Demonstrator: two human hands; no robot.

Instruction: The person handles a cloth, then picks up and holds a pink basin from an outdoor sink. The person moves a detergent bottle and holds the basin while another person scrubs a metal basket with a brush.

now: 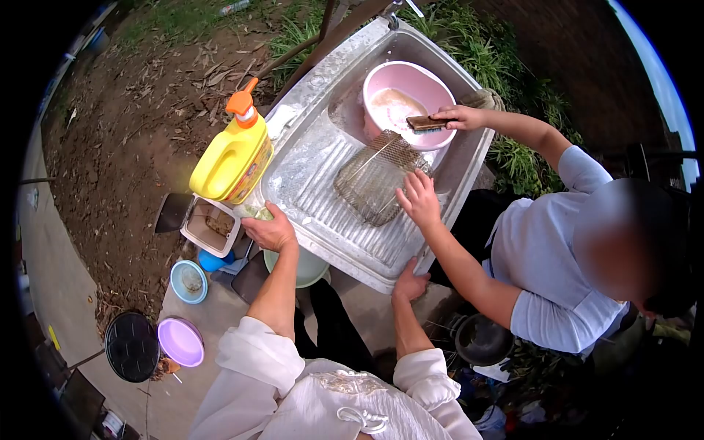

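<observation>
At the sink's left edge, my left hand [270, 229] is closed on a pale green item [255, 213], just below a yellow bottle [233, 163] with an orange pump. My right hand [411, 284] grips the near corner of the grey sink [334, 253]. A wire mesh basket [370, 183] lies on the sink's ribbed part. Beyond it, a pink basin [409, 82] holds cloudy, foamy water. A co-worker on the right holds a wooden brush [429, 123] over the basin in one hand; their other hand [420, 198] touches the basket.
Beside the sink's left side stands an open bin [210, 224]. Small blue [188, 281] and purple [180, 342] basins and a black round tub [132, 347] are on the ground. A pale green basin [308, 268] is under the sink. The co-worker [561, 257] is close on the right.
</observation>
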